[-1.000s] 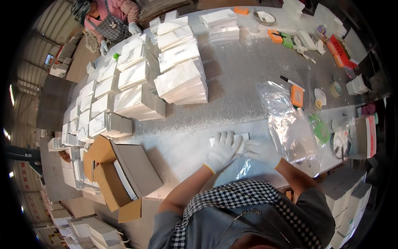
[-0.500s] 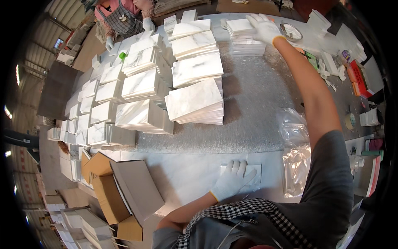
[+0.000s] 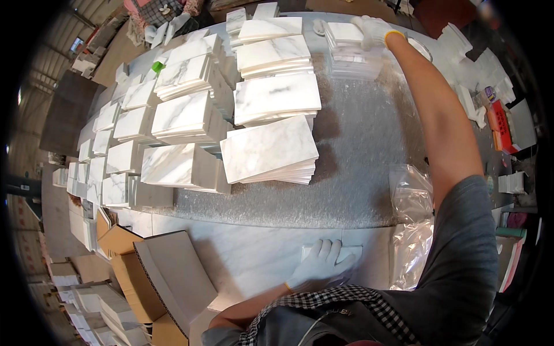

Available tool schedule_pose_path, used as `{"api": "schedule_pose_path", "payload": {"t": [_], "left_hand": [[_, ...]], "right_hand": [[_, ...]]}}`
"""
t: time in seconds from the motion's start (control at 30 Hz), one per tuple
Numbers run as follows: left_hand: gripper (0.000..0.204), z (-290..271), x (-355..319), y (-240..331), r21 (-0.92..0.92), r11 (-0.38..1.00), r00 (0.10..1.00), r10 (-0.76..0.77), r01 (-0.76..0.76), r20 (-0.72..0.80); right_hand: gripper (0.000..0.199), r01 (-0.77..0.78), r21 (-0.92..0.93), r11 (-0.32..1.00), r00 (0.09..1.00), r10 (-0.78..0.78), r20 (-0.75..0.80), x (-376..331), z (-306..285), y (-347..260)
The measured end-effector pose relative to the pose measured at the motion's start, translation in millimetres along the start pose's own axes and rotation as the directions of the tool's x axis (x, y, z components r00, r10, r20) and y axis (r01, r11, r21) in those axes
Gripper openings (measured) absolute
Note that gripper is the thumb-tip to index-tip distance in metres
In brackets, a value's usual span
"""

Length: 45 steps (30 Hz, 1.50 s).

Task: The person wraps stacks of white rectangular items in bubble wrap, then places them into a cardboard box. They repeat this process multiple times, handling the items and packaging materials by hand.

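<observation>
While the left hand, gloved white, lies flat with fingers spread on a small white tile at the near edge of the counter, the right hand, also gloved, reaches far across and closes its fingers over the top of a stack of small tiles at the far side; whether it has actually lifted one cannot be told. Judged step: fetching another piece from the far stack while the near one is pinned in place. Next move likely needs a clean pinch on just the top tile, then a carry back over the marble slab stacks without clipping them. Clear plastic bags lie just right of the near tile, open cardboard box to the left.
</observation>
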<state>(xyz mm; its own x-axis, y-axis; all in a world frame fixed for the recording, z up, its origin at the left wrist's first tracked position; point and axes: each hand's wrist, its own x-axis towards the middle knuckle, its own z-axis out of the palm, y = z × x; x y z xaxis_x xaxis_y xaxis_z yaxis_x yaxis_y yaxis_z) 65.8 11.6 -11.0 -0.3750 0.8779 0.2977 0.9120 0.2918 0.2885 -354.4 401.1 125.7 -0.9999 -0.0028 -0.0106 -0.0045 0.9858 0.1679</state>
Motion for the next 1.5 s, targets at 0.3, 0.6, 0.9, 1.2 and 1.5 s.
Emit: {"api": "schedule_pose_path", "payload": {"t": [0.3,0.6,0.9,1.2,1.5], "left_hand": [[0.056,7.3,-6.4,2.4,0.077,0.995,0.998,0.069,-0.068,-0.012],[0.057,5.2,-16.9,29.7,0.027,0.993,0.987,-0.114,0.112,0.112],[0.061,-12.1,-51.9,70.0,0.068,0.993,0.989,-0.106,0.099,0.106],[0.039,2.0,-103.0,73.0,-0.061,0.967,0.965,-0.238,0.246,0.111],[0.072,-0.2,-86.8,6.5,-0.498,0.645,0.755,-0.655,0.579,0.029]], "right_hand": [[0.077,0.004,0.242,0.97,0.986,0.036,-0.16,-65.3,-2.4,11.7],[0.07,0.255,0.292,0.922,0.966,-0.228,-0.124,-282.4,-6.1,-77.9],[0.075,0.042,0.493,0.869,0.985,-0.119,0.126,-457.1,30.0,-222.6],[0.082,0.161,0.53,0.833,0.979,-0.201,0.018,-489.0,72.1,-255.4],[0.092,0.164,0.525,0.835,0.986,-0.144,-0.08,-504.1,67.1,-255.6]]}}
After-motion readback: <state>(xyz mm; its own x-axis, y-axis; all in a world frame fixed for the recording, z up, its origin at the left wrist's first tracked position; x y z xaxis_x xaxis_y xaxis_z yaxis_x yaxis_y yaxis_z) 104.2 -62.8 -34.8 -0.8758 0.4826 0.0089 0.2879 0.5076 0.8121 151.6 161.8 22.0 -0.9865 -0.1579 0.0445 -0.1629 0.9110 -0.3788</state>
